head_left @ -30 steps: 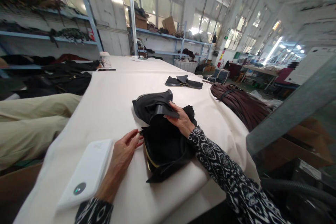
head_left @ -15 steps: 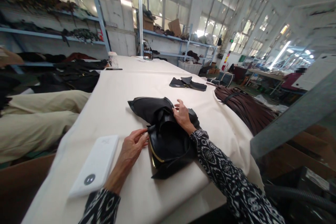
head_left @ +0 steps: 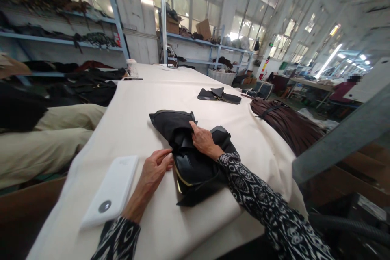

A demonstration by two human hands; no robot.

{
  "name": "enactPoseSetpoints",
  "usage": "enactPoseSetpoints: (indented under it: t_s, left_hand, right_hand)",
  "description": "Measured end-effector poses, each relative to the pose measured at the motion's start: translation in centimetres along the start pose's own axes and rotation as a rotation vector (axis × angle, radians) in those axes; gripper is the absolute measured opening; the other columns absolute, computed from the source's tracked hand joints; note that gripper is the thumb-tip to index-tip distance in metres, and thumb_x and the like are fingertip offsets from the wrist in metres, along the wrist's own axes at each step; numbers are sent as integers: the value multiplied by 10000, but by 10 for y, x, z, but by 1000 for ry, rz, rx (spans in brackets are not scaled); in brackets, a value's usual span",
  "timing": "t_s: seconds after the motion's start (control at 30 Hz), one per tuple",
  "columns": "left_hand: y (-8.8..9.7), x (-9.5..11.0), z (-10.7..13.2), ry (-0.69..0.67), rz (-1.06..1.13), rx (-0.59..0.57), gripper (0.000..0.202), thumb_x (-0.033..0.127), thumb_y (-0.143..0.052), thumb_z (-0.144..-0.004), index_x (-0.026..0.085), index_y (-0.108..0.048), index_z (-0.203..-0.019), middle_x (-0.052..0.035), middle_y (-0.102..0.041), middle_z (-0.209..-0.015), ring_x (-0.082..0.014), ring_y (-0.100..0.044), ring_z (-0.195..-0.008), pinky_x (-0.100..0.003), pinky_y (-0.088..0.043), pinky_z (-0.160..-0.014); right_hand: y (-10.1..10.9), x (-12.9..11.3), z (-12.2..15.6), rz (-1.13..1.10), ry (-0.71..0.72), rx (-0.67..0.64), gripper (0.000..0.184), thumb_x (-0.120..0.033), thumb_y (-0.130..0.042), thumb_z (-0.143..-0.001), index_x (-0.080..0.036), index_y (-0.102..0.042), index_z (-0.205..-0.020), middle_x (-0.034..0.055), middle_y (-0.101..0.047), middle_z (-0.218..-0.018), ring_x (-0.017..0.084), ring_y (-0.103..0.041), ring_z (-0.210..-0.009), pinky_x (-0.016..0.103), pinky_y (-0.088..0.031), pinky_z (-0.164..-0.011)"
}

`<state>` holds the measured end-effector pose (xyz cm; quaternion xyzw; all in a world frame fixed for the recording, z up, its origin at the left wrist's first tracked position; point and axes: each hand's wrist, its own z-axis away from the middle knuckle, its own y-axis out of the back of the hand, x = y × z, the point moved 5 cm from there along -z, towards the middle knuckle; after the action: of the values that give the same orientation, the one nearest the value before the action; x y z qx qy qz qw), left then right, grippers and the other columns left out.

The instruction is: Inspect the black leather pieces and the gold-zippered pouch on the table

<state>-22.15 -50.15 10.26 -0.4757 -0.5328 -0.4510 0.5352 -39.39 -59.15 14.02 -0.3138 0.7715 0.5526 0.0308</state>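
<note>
A black leather bag piece [head_left: 198,166] with a gold zipper along its lower left edge lies rumpled on the cloth-covered table, its dark fabric part spread toward the far left. At the zipper's upper end, my left hand [head_left: 157,166] pinches the bag's edge between thumb and fingers. My right hand [head_left: 204,140] reaches over the bag from the right and grips a fold near its middle; the index finger lies along the material, and the other fingertips are partly hidden. Farther back rests a smaller black piece with a gold zipper [head_left: 218,96].
Left of my forearm lies a white power bank [head_left: 111,191]. Dark brown strips [head_left: 283,122] are bundled at the table's right edge, near a grey metal post [head_left: 341,130]. Someone in light trousers [head_left: 63,126] sits at the left. A cup [head_left: 131,67] stands farther back.
My right hand has moved left and down onto the bag's middle, and its raised fingers have closed on the material. My left hand keeps its pinch at the edge.
</note>
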Motion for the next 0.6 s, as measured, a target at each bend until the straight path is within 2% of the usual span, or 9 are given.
enactPoseSetpoints:
  t_s: [0.07, 0.1, 0.2, 0.27, 0.33, 0.5, 0.6]
  left_hand:
    - [1, -3, -2, 0, -2, 0, 604, 533, -732, -608, 88, -649, -1006, -161, -596, -1139, -179, -658, -762, -263, -564, -612]
    - [2, -5, -2, -3, -4, 2, 612, 537, -732, -609, 85, -649, -1014, -165, -602, -1128, -179, -658, -755, -265, -564, -613]
    - [3, -6, -3, -16, -4, 13, 620, 538, -733, -614, 81, -650, -1025, -170, -632, -1068, -194, -662, -750, -279, -564, -613]
    - [3, -3, -1, -6, 5, 8, 640, 538, -739, -607, 70, -645, -1032, -173, -646, -1032, -213, -667, -782, -285, -566, -633]
    - [2, 1, 2, 24, 14, 4, 684, 538, -755, -577, 51, -635, -1042, -173, -659, -985, -223, -668, -802, -285, -567, -659]
    - [4, 7, 3, 68, 49, 38, 723, 508, -779, -541, 41, -622, -1069, -137, -676, -851, -214, -667, -777, -274, -570, -669]
    - [5, 3, 0, 63, 95, 54, 697, 479, -762, -608, 73, -592, -1149, -148, -665, -1011, -211, -661, -857, -276, -578, -699]
  right_hand:
    - [3, 11, -6, -113, -71, 29, 353, -154, -423, -849, -149, -605, -1152, 127, -643, -925, 235, -583, -879, 365, -395, -892]
    - [5, 16, -9, -161, -96, 50, 292, -165, -413, -857, -152, -638, -1042, 109, -639, -887, 220, -577, -855, 350, -395, -883]
    - [11, 26, -17, -282, -153, 123, 283, -215, -341, -885, -153, -617, -869, 65, -607, -805, 171, -545, -758, 292, -425, -778]
    - [13, 34, -19, -379, -202, 153, 312, -234, -291, -887, -147, -586, -836, 51, -578, -747, 150, -516, -676, 267, -436, -674]
    - [18, 42, -18, -470, -228, 164, 295, -240, -295, -876, -148, -574, -844, 43, -570, -731, 142, -510, -653, 257, -445, -632]
    - [32, 49, -13, -725, -191, 160, 139, -277, -554, -771, -172, -601, -848, 34, -615, -814, 169, -568, -819, 270, -485, -739]
    - [28, 44, -21, -1094, -230, 83, 159, -289, -548, -787, -177, -609, -882, 37, -632, -799, 190, -595, -859, 287, -513, -737]
